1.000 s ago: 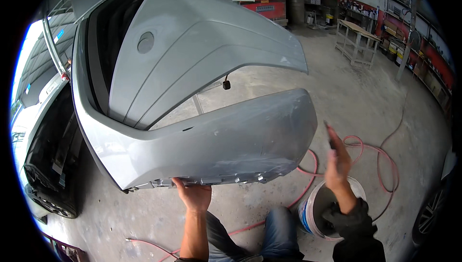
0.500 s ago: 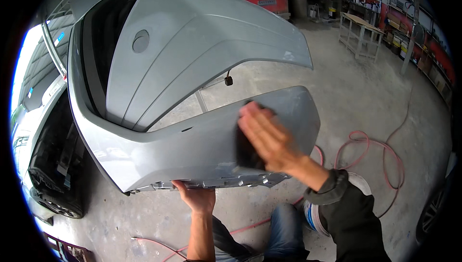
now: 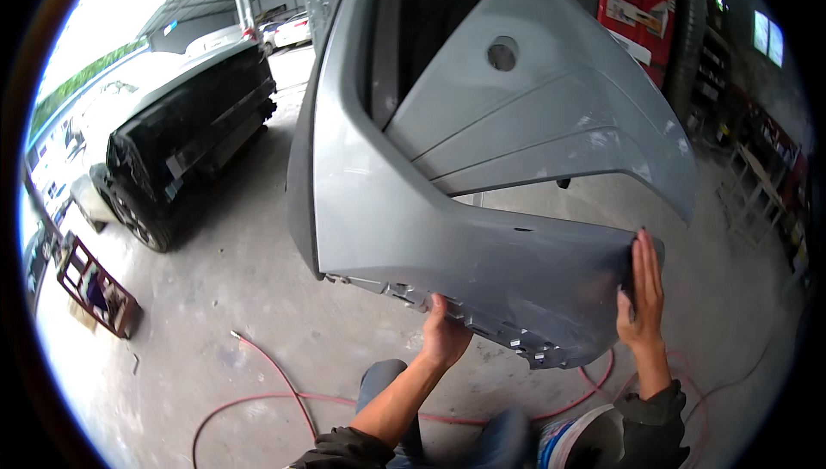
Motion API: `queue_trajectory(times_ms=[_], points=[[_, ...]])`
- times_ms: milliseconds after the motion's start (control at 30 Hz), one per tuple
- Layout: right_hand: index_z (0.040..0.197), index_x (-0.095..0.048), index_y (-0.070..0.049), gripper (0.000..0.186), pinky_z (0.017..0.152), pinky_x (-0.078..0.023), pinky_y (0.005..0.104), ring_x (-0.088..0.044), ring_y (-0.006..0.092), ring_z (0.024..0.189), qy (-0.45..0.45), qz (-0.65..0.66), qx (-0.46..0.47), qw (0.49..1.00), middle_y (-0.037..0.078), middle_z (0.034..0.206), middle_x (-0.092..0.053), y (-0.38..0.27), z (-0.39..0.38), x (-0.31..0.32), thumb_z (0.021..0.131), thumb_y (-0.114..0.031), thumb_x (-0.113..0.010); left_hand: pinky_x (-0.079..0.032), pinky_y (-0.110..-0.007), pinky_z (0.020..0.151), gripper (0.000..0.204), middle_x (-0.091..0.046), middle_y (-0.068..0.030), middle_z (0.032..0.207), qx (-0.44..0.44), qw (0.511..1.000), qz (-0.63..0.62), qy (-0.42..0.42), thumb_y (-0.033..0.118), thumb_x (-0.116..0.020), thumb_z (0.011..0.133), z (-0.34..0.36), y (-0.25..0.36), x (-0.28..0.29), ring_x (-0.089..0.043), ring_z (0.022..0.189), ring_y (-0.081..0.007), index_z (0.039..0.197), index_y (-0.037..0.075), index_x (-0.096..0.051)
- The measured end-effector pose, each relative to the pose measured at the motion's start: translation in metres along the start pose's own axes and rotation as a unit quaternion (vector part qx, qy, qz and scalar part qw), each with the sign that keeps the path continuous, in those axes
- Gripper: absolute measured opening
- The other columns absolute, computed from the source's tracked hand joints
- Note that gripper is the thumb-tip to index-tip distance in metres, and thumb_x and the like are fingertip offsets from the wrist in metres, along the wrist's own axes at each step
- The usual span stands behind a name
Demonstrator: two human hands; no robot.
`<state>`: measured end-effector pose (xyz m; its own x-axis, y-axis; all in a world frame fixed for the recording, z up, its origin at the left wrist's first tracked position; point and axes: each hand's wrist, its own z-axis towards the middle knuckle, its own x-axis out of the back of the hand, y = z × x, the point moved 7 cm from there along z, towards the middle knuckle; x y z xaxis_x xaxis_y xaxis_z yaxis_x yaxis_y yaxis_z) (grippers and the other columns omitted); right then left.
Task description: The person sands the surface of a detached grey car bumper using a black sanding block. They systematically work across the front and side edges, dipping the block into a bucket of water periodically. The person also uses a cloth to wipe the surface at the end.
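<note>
A large grey car bumper point(image 3: 533, 262) fills the middle, with a round recess in its upper panel and clips along its lower edge. My left hand point(image 3: 446, 331) grips that lower edge, thumb on the clip side and fingers hidden underneath. At the bumper's right end, my right hand point(image 3: 647, 293) lies with its fingers straight and together. Between its thumb and palm shows a dark pad point(image 3: 627, 278), mostly covered by the hand and pressed to the panel; its exact kind is hard to make out.
Red hose point(image 3: 275, 370) winds over the concrete floor. A white bucket point(image 3: 594, 439) stands by my right forearm. To the left are a car with its dark end exposed point(image 3: 198, 125) and a small red-brown rack point(image 3: 96, 288). A red cabinet point(image 3: 637, 17) stands behind.
My view has turned left, so the bumper appears farther right and tilted. My right hand has moved from the middle of the panel to its right end. The left hand keeps its hold.
</note>
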<state>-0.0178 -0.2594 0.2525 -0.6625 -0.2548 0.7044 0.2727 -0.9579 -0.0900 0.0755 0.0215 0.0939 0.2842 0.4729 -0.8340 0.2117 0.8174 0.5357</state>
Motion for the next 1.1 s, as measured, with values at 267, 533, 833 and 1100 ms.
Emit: queue_trajectory(times_ms=[267, 533, 833, 1100], points=[[0.145, -0.043, 0.013, 0.065, 0.120, -0.027, 0.0537, -0.037, 0.0456, 0.145, -0.032, 0.031, 0.143, 0.989, 0.030, 0.152, -0.042, -0.125, 0.051, -0.007, 0.094, -0.027, -0.051, -0.034, -0.046, 0.114, 0.077, -0.051, -0.0026, 0.146, 0.027, 0.999, -0.019, -0.024, 0.065, -0.058, 0.093, 0.002, -0.012, -0.001, -0.046, 0.136, -0.0238, 0.148, 0.013, -0.043], [0.142, -0.052, 0.005, 0.059, 0.116, -0.035, 0.0509, -0.050, 0.0388, 0.138, 0.040, -0.024, 0.204, 0.978, 0.021, 0.146, -0.054, -0.130, 0.106, 0.056, 0.098, -0.032, -0.043, -0.046, -0.038, 0.102, 0.052, -0.064, -0.0065, 0.125, 0.055, 0.998, 0.026, -0.012, 0.044, -0.067, 0.097, -0.006, 0.008, 0.012, -0.061, 0.115, -0.0194, 0.133, 0.008, -0.056], [0.143, -0.050, 0.007, 0.046, 0.116, -0.033, 0.0357, -0.048, 0.0260, 0.137, 0.064, 0.190, -0.058, 0.978, 0.016, 0.148, -0.052, -0.049, 0.090, 0.124, 0.106, -0.016, -0.034, -0.050, -0.029, 0.057, 0.031, -0.067, -0.0045, 0.061, 0.031, 0.820, 0.570, -0.036, 0.030, -0.075, 0.092, -0.068, 0.112, -0.019, -0.061, 0.052, -0.0104, 0.110, 0.004, -0.074], [0.137, -0.055, 0.008, 0.048, 0.111, -0.040, 0.0403, -0.056, 0.0317, 0.129, 0.002, 0.219, 0.029, 0.975, 0.021, 0.140, -0.058, -0.121, 0.097, 0.068, 0.097, -0.017, -0.046, -0.049, -0.032, 0.049, 0.069, -0.060, -0.0049, 0.053, -0.304, 0.522, 0.796, -0.039, 0.035, -0.071, 0.095, -0.016, 0.202, -0.153, -0.062, 0.045, -0.0195, 0.153, 0.011, -0.042]])
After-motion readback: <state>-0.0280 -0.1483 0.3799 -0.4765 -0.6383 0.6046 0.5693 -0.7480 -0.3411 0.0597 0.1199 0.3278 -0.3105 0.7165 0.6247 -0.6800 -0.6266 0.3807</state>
